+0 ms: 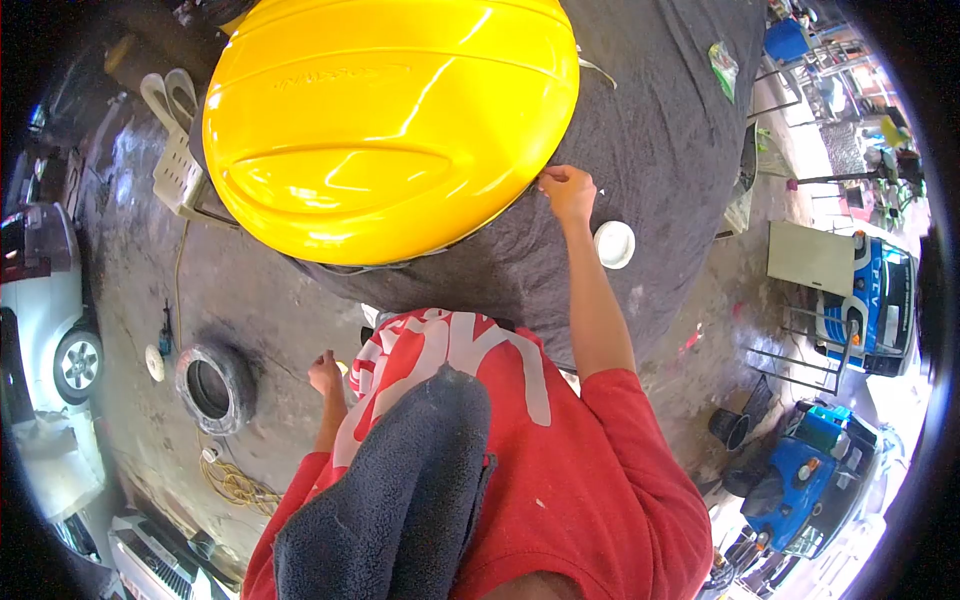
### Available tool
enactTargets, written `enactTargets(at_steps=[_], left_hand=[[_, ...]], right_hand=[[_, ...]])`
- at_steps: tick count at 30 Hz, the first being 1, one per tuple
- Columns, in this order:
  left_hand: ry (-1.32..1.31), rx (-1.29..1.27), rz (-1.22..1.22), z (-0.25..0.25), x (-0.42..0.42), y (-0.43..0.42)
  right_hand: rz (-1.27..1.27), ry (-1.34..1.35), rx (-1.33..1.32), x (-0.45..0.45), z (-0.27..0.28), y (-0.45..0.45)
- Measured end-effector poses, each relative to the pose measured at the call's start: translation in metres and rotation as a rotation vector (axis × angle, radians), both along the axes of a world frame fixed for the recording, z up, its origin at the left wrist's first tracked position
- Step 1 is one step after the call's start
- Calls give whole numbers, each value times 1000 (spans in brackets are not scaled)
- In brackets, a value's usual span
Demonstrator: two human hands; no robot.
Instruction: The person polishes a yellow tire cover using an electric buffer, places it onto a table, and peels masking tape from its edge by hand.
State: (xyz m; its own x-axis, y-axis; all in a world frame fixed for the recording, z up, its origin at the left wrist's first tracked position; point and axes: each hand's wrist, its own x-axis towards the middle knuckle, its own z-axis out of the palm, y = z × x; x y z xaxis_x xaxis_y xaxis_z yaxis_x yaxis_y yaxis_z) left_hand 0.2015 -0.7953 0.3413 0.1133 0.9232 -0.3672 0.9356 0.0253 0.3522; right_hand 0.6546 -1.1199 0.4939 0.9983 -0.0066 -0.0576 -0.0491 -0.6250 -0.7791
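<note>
A glossy yellow moulded panel (400,120) with raised lettering lies on a dark cloth (650,150) draped over its support. At the panel's lower right edge is my right hand (567,194), its thumb and fingers pinched together. Whatever they hold, if anything, is too small to make out. Just below that hand, a white round shallow dish or lid (614,245) rests on the cloth. My left hand (325,373) is low at my side, away from the panel, with its fingers curled. I cannot see what is inside them.
A dark grey towel (400,490) hangs over my shoulder. On the floor at left are a tyre (215,388), a coiled yellow cord (240,487) and a pale plastic chair (178,175). Parked cars line the left; blue vehicles (800,470) and a black bucket (729,428) stand right.
</note>
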Motion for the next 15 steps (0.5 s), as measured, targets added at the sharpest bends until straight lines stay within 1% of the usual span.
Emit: enactTargets(at_steps=[2,4,8,11,14,15], left_hand=[[1,10,-17,2,2,0],[-22,3,-27,6,4,-2],[11,8,-44,12,7,-3],[-32,21,-47,9,6,-3],[-6,12,-47,12,7,-2],[-5,7,-39,14,7,-2]], right_hand=[[8,-14,-3,-1,0,0],[40,-73,-70,-6,7,-1],[43,-46,-77,-1,7,1],[15,9,-34,0,7,1],[20,-2,23,-9,10,0],[35,-71,27,-14,12,0]])
